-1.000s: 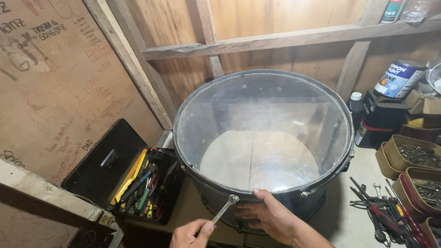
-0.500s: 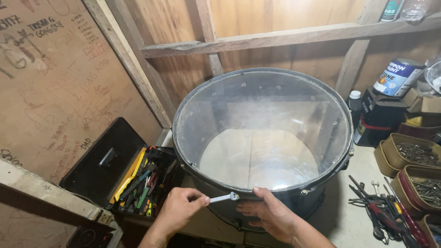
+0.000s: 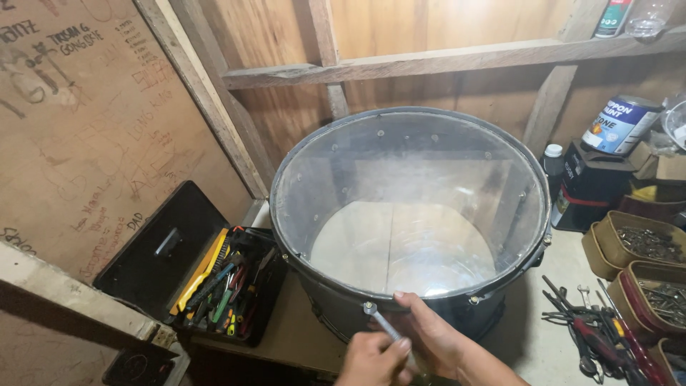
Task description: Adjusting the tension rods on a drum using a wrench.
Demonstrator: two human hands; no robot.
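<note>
**Working a lug at the drum's near rim**

On the desk, the drum (image 3: 411, 236) stands before me. My left hand (image 3: 373, 361) pinches the wrench (image 3: 382, 323) at its near rim; my right hand (image 3: 436, 339) curls beside. Next, I judge, a steady turn.

The drum (image 3: 411, 214) stands between the toolbox (image 3: 221, 286) left and trays (image 3: 643, 246) right.
</note>
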